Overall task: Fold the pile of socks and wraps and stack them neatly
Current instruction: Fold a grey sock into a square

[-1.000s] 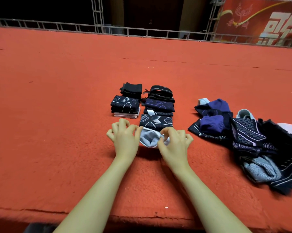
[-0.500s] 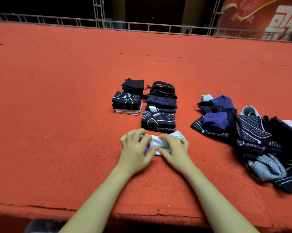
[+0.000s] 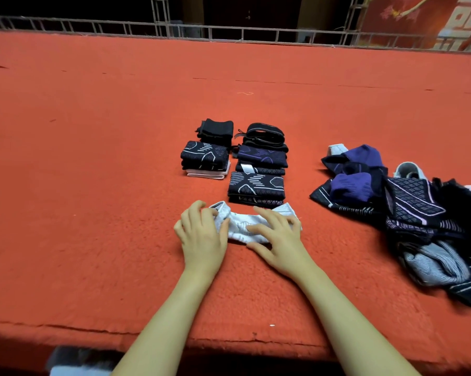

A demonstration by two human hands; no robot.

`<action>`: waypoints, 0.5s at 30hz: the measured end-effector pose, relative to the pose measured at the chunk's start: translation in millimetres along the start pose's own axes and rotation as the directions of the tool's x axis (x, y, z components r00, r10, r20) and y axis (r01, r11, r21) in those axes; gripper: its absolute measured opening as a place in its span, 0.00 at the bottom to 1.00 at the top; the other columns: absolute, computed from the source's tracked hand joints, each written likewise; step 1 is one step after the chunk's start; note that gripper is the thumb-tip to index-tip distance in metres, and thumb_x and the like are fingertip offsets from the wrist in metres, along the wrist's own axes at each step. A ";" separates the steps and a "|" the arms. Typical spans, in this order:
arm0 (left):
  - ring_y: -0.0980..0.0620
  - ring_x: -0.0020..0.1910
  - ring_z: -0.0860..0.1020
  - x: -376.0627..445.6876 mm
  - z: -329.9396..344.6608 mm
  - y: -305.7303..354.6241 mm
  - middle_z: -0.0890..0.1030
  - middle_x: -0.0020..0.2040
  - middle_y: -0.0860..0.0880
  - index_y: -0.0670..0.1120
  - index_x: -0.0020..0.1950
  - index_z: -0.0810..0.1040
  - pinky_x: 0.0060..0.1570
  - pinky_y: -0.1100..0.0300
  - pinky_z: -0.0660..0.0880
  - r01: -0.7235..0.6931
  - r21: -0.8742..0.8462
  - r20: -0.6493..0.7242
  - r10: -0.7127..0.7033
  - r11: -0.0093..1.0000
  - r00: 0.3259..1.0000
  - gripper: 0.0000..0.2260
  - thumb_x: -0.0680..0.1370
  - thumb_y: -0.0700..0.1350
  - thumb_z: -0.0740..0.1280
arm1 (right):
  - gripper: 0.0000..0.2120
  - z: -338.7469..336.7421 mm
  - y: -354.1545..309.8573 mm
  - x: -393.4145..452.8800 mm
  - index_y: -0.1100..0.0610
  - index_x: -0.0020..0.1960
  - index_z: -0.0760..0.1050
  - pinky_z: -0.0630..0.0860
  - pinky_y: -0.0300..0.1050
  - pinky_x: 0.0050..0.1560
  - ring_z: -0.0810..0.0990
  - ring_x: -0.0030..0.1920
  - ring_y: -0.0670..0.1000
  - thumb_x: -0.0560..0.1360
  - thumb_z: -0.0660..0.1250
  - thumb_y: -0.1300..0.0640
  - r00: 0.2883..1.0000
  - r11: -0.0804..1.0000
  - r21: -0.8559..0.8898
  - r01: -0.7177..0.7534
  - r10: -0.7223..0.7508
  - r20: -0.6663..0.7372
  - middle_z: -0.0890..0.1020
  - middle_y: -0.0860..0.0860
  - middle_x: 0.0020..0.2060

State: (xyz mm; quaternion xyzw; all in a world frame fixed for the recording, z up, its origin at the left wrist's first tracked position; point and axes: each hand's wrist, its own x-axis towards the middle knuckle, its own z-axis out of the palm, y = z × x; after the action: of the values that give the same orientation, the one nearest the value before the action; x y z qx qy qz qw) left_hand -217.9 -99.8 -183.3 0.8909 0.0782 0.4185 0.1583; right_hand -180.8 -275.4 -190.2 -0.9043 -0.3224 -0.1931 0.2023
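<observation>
A light grey sock [image 3: 242,225] lies spread sideways on the red carpet just in front of me. My left hand [image 3: 201,234] rests on its left end with fingers bent over the fabric. My right hand [image 3: 276,237] presses flat on its right half, fingers spread. Beyond the sock stand two rows of folded dark socks and wraps: a left stack [image 3: 206,158] with a pink piece at the bottom, and a right stack [image 3: 257,185] with black straps at the far end [image 3: 265,134]. An unfolded pile [image 3: 408,213] of navy, purple and grey pieces lies to the right.
The red carpeted platform [image 3: 93,185] stretches wide to the left and far side. Its front edge [image 3: 229,340] runs just below my forearms. A metal railing [image 3: 229,33] lines the far edge, with a red banner [image 3: 424,20] behind it at top right.
The grey sock was bunched between both hands; now it lies stretched out flat sideways. My hands moved apart, the left to its left end, the right flattening its right half.
</observation>
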 end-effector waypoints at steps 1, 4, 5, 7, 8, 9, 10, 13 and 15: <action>0.45 0.53 0.68 0.2 0.5 -0.8 0.77 0.53 0.41 0.43 0.45 0.77 0.50 0.51 0.60 0.036 0.013 0.006 -0.036 0.999 0.999 0.15 0.72 0.54 0.61 | 0.13 0.3 -0.8 0.2 0.47 0.52 0.78 0.54 0.44 0.56 0.75 0.62 0.55 0.73 0.61 0.42 1.000 1.000 -0.010 0.012 -0.012 -0.006 0.75 0.50 0.66; 0.45 0.53 0.67 1.3 1.5 -2.4 0.77 0.53 0.40 0.43 0.42 0.77 0.50 0.50 0.60 0.075 0.050 0.012 -0.076 0.996 0.997 0.16 0.72 0.55 0.61 | 0.13 0.0 -3.7 1.3 0.46 0.54 0.78 0.57 0.47 0.54 0.78 0.57 0.55 0.73 0.61 0.46 0.999 0.998 -0.051 0.029 -0.030 -0.037 0.78 0.51 0.61; 0.45 0.53 0.67 0.9 1.4 -2.3 0.77 0.52 0.40 0.43 0.41 0.77 0.49 0.50 0.60 0.069 0.051 0.009 -0.069 0.996 0.998 0.15 0.73 0.55 0.61 | 0.12 -0.2 -4.4 1.1 0.46 0.54 0.78 0.57 0.47 0.53 0.79 0.55 0.54 0.74 0.60 0.47 0.998 0.997 -0.065 0.040 -0.043 -0.052 0.79 0.51 0.59; 0.45 0.52 0.67 -0.4 1.7 -2.0 0.77 0.51 0.41 0.43 0.40 0.77 0.48 0.49 0.62 0.052 0.029 0.003 -0.052 0.998 0.999 0.15 0.73 0.55 0.61 | 0.11 -1.6 -5.5 0.1 0.48 0.50 0.81 0.58 0.48 0.52 0.81 0.52 0.54 0.74 0.60 0.50 0.993 0.994 -0.086 0.070 -0.078 -0.091 0.81 0.51 0.56; 0.45 0.51 0.67 -0.2 1.5 -1.7 0.77 0.51 0.41 0.43 0.39 0.77 0.47 0.49 0.64 0.046 0.009 0.004 -0.046 0.999 0.999 0.15 0.73 0.55 0.61 | 0.11 -2.6 -5.7 0.2 0.50 0.46 0.82 0.58 0.48 0.51 0.81 0.51 0.54 0.73 0.60 0.52 0.989 0.992 -0.093 0.081 -0.092 -0.116 0.81 0.51 0.54; 0.46 0.51 0.67 0.7 1.5 -1.5 0.77 0.50 0.41 0.43 0.39 0.77 0.47 0.49 0.66 0.043 -0.021 0.004 -0.043 0.999 0.999 0.16 0.73 0.55 0.61 | 0.10 -3.9 -6.2 0.4 0.52 0.43 0.81 0.58 0.48 0.50 0.82 0.50 0.54 0.73 0.61 0.53 0.985 0.992 -0.100 0.081 -0.095 -0.144 0.82 0.52 0.54; 0.46 0.51 0.66 2.0 1.4 -1.7 0.77 0.51 0.42 0.43 0.38 0.77 0.47 0.49 0.65 0.049 -0.064 0.003 -0.049 0.997 0.999 0.16 0.74 0.55 0.61 | 0.10 -4.9 -6.1 0.1 0.53 0.41 0.80 0.58 0.48 0.50 0.82 0.50 0.53 0.73 0.61 0.54 0.982 0.992 -0.104 0.065 -0.082 -0.172 0.82 0.52 0.53; 0.46 0.52 0.66 6.2 -2.5 -2.9 0.75 0.52 0.42 0.44 0.38 0.76 0.49 0.50 0.59 0.162 -0.198 0.008 -0.164 0.967 0.986 0.17 0.75 0.57 0.61 | 0.07 -8.6 -5.1 -2.1 0.55 0.42 0.76 0.57 0.46 0.51 0.78 0.51 0.50 0.73 0.59 0.57 0.967 0.996 -0.085 -0.040 0.017 -0.254 0.81 0.51 0.53; 0.43 0.52 0.68 6.6 -5.7 -3.6 0.74 0.53 0.42 0.44 0.40 0.76 0.49 0.52 0.57 0.252 -0.222 0.003 -0.258 0.942 0.966 0.17 0.75 0.57 0.60 | 0.07 -11.4 -5.7 -5.0 0.56 0.42 0.75 0.56 0.44 0.52 0.76 0.51 0.49 0.73 0.59 0.58 0.955 0.993 -0.076 -0.093 0.068 -0.289 0.80 0.51 0.52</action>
State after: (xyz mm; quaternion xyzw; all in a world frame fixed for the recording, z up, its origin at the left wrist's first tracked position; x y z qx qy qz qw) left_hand -218.0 -93.4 -176.3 0.8447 0.1481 0.4121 0.3078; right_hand -190.7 -279.5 -181.6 -0.8874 -0.2439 -0.3274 0.2141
